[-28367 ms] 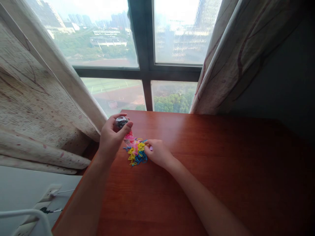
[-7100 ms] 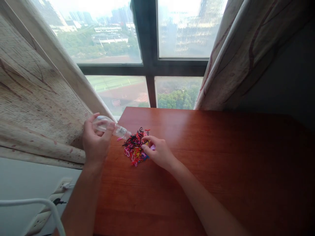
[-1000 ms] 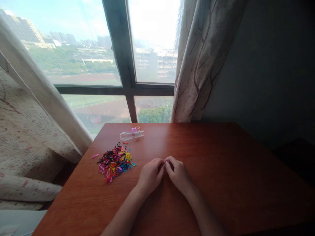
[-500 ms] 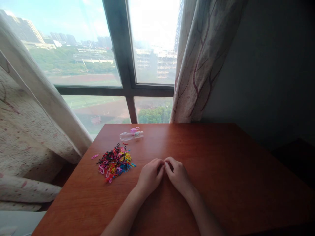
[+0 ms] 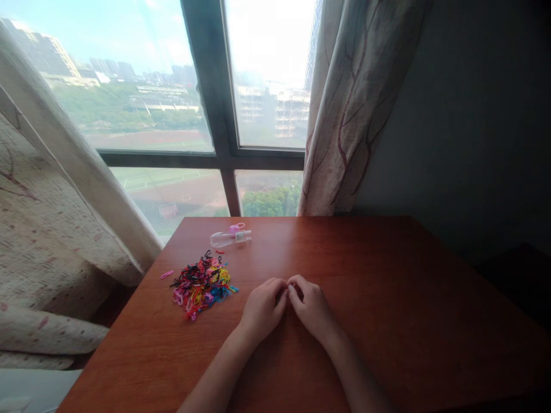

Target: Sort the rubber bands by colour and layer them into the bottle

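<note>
My left hand [image 5: 264, 305] and my right hand [image 5: 313, 304] rest on the brown table [image 5: 387, 298], fingertips meeting near its middle. The fingers of both are curled, with thumbs pressed toward the index fingers. Whatever they may hold is hidden or too small to make out. To the left of my left hand lies a loose pile of small coloured elastic bands [image 5: 202, 287] in black, red, pink, yellow and blue. One pink band [image 5: 167, 275] sits apart at the pile's left, and a small red band [image 5: 220, 252] lies just behind it.
A clear plastic bottle [image 5: 224, 238] lies on its side behind the pile, with a pink item with a loop [image 5: 236, 227] against it. The window [image 5: 267, 158] stands beyond the table's far edge, with curtains [image 5: 344, 115] at both sides.
</note>
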